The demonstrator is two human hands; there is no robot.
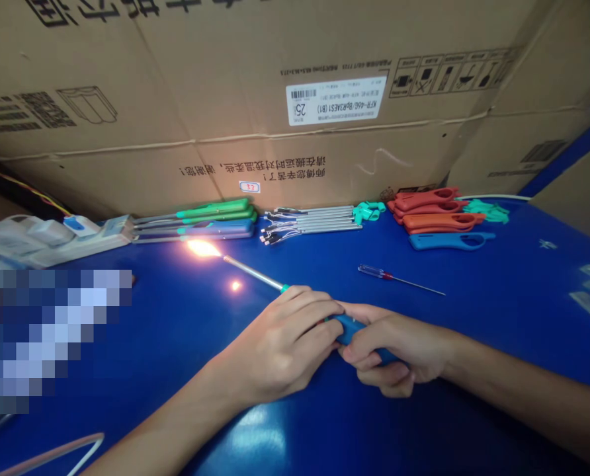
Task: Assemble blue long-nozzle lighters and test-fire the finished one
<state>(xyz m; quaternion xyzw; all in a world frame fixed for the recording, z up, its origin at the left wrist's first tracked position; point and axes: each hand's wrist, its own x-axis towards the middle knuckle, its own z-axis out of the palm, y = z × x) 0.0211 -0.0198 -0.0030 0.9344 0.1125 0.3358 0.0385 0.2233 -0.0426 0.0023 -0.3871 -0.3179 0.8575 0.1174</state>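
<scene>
Both my hands hold a long-necked lighter with a blue handle (pixel 350 328) and a metal tube (pixel 252 272). A bright flame (pixel 203 248) burns off the tube's tip, and its reflection glows on the tabletop. My left hand (pixel 292 340) is closed round the front of the lighter, near the green collar (pixel 285 288). Wrapped round the rear of the handle is my right hand (pixel 394 347). The lighter's middle is mostly hidden by my fingers.
Along the cardboard wall (pixel 215 99) lie assembled lighters (pixel 218 219), metal tubes with wires (pixel 325 218), red and blue handle shells (pixel 426 201) and green parts (pixel 488 210). A screwdriver (pixel 399 277) lies to the right. At the left sits a power strip (pixel 91 241).
</scene>
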